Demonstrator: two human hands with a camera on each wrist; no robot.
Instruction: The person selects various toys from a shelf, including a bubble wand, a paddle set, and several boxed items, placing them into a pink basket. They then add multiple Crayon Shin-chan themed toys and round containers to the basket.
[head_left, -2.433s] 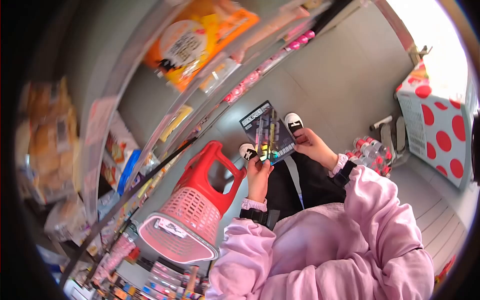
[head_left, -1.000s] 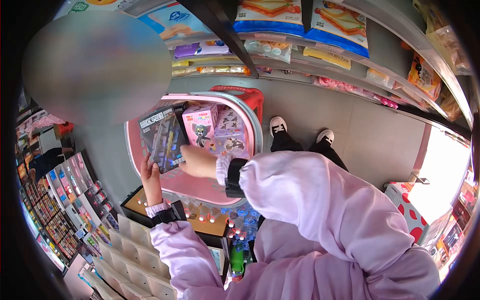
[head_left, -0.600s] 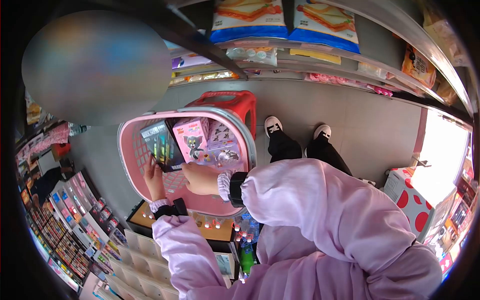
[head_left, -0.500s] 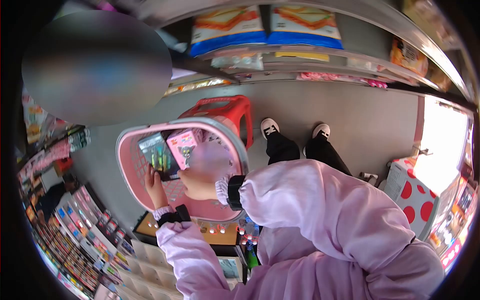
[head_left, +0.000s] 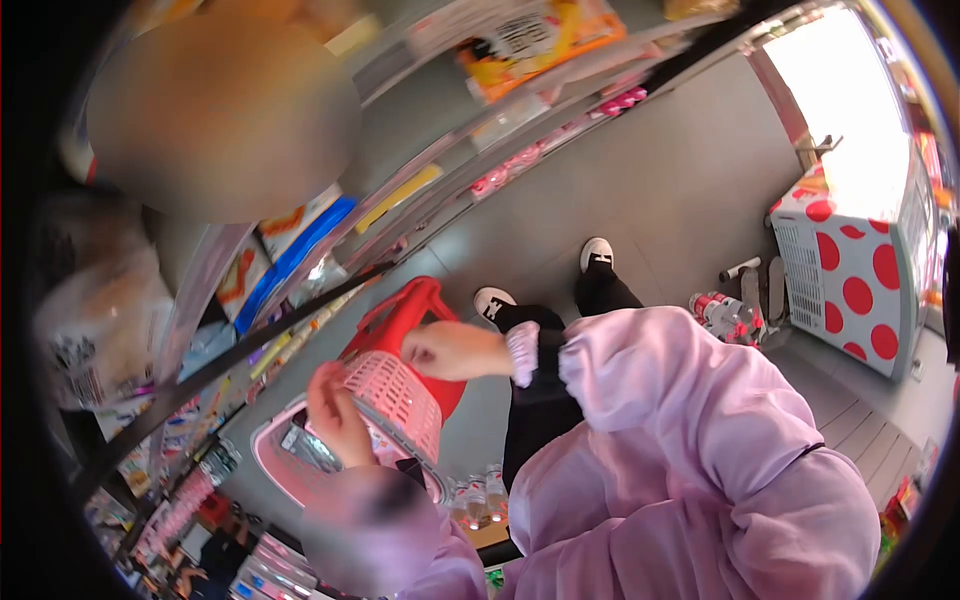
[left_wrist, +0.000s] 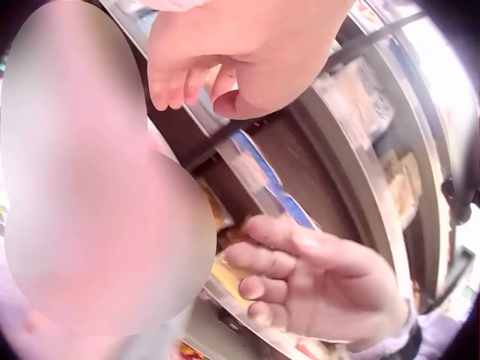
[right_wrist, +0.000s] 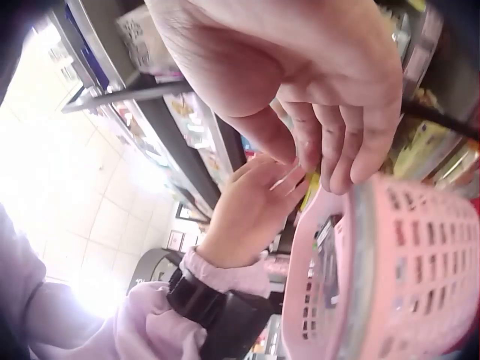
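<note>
My left hand hovers over the pink plastic basket in the head view, fingers loosely bent with nothing in them. Beside it my right hand is held above the basket's side, also holding nothing. The right wrist view has the right hand with relaxed fingers just over the basket rim, and the left hand behind. Inside the basket lies the dark flat box, partly hidden by the left hand and forearm. In the left wrist view both hands, left and right, are apart.
A red plastic stool stands against the basket. Snack shelves run along the left and top. Bottles and a red-dotted white cabinet stand to the right. More bottles are beside the basket.
The dark box, held in both hands earlier, has been put in the basket and let go. Both hands have risen out of the basket, and the head view has turned toward the doorway side.
</note>
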